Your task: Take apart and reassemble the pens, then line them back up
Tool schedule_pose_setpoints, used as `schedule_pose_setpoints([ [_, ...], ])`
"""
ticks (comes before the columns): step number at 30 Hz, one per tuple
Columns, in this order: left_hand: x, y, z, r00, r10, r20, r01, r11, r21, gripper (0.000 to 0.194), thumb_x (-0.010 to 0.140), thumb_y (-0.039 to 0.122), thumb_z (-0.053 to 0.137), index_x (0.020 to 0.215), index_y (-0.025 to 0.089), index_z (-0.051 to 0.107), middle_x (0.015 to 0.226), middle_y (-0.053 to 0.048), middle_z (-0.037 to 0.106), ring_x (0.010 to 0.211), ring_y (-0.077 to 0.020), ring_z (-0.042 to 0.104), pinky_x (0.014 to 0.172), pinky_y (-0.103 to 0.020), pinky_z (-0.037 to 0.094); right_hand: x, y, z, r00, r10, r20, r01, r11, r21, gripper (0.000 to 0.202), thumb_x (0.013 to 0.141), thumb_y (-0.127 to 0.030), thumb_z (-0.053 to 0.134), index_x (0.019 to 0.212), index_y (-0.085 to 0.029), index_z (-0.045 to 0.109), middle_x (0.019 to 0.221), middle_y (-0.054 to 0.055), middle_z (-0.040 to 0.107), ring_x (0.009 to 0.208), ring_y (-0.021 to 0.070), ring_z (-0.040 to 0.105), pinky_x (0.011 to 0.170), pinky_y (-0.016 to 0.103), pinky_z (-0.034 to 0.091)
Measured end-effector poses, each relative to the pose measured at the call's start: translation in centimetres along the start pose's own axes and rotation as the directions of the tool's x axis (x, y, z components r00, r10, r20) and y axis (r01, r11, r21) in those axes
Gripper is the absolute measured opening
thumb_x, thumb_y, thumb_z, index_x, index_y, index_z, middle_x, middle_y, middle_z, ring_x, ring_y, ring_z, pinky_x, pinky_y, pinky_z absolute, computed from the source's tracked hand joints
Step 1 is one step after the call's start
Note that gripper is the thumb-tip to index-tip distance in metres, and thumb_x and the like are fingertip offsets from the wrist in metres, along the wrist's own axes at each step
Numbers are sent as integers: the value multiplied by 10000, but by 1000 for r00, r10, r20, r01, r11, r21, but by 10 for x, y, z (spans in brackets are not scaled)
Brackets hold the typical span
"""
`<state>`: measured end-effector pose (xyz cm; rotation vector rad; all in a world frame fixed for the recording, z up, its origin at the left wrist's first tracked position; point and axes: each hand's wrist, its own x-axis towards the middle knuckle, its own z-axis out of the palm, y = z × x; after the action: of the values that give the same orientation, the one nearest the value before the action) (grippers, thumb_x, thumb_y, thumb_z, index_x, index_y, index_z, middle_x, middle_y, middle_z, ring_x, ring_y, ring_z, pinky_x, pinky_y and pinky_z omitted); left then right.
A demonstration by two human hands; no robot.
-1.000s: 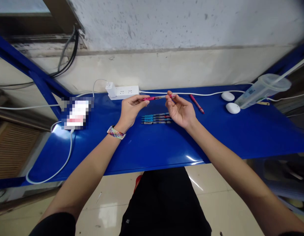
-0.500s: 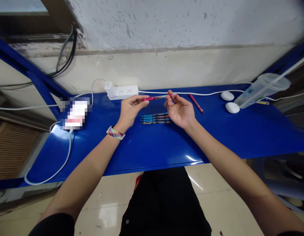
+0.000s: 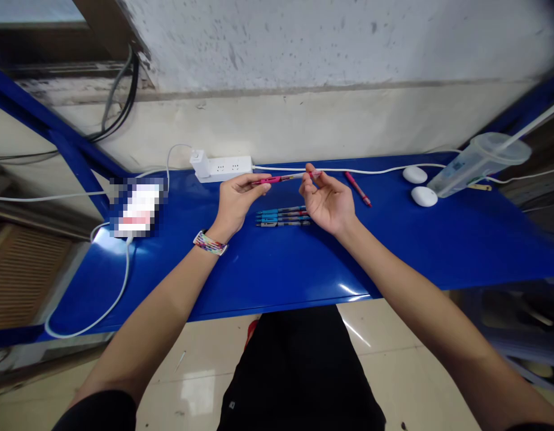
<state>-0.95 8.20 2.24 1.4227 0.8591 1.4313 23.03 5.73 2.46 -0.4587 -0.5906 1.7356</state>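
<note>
Pink pen [image 3: 270,180] held up over a blue desk [image 3: 277,269]

On my feed the wall [image 3: 277,114] fills the top of the view, stained grey above and cream below; the desk runs along its foot from side to side; at the near edge I can see the wearer's black clothing [image 3: 299,371]. To the right stands a clear cup [image 3: 481,164] with a straw, leaning in my view; toward the back left lies a white power strip [image 3: 227,169] with a plug in it; at the far left a lit screen [image 3: 140,209] is blurred out, so I cannot read it.

My left hand [image 3: 239,203], with a woven band [image 3: 209,242] at the wrist, has its fingers pinched on the pink pen's grip; the pen lies almost level, pointing toward my right hand [image 3: 328,203], whose fingers are drawn close round a small clear pink piece [image 3: 316,174]; I cannot tell whether that piece and the pen are joined. Just below them in view a row of pens [image 3: 283,224] lies side by side, mostly blue with one grey; a dark pink pen [image 3: 358,190] rests beyond the right hand; two white oval pieces [image 3: 424,196] sit near the cup.
</note>
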Motion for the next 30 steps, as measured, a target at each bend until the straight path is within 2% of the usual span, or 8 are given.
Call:
schedule_pose_setpoints([
  [3,0,0,0,1000,6,-4,-6,1000,-22,241,791,273,981,1028,271,941,953,-49,880,828,-171,771,829,-331,665,-1,0,5,998,13,-66,-13,1000,15,290,1091,-361,598,1254,-227,797,1058,27,865,1024,163,826,892,275,724],
  [6,0,0,1,1000,-3,-5,3,1000,-21,241,786,282,985,1023,268,942,957,-50,881,821,-171,766,820,-328,664,1,1,4,996,19,-91,-14,998,58,250,1064,-291,606,1187,-217,810,1016,34,861,975,159,820,871,266,722],
  [10,-1,1,1,1000,-15,1,15,1000,12,267,767,324,1006,1018,261,941,941,-54,879,805,-180,761,786,-335,664,3,2,-4,998,10,-59,-6,998,57,186,1022,-230,639,1093,-223,811,967,21,852,911,141,807,841,241,711],
  [13,-1,2,2,1000,-11,4,11,1000,20,275,761,340,1014,1012,258,939,952,-57,883,803,-179,759,785,-338,663,1,2,-7,1000,-22,3,21,999,31,223,993,-321,715,1172,-235,816,1016,21,858,975,168,812,866,279,718],
  [16,-1,3,2,1000,-8,-1,8,1000,15,265,761,326,1006,1009,258,940,964,-58,885,812,-181,762,796,-346,667,0,1,-6,999,-46,9,45,997,61,314,983,-386,720,1231,-219,818,1047,35,862,1011,184,817,866,292,722],
  [23,-2,5,3,1000,-23,18,23,1000,-7,250,762,281,992,1007,271,944,962,-50,889,803,-165,762,797,-335,658,3,0,-8,1000,6,-24,-4,997,75,201,900,-210,739,1079,-218,832,960,28,865,910,143,797,805,215,696],
  [28,-2,5,3,1000,-9,15,9,1000,-6,240,766,268,985,1002,282,944,965,-43,894,798,-157,760,799,-329,653,0,0,-5,1000,-18,-7,18,998,61,273,947,-336,715,1171,-235,834,1016,18,873,894,152,806,789,252,719],
  [30,-1,4,3,1000,-1,8,1,1000,-10,237,764,263,985,997,285,944,964,-40,895,788,-153,756,788,-324,648,0,0,-5,1000,-16,3,16,999,50,273,946,-333,719,1177,-237,830,1017,18,870,894,163,810,779,273,725],
])
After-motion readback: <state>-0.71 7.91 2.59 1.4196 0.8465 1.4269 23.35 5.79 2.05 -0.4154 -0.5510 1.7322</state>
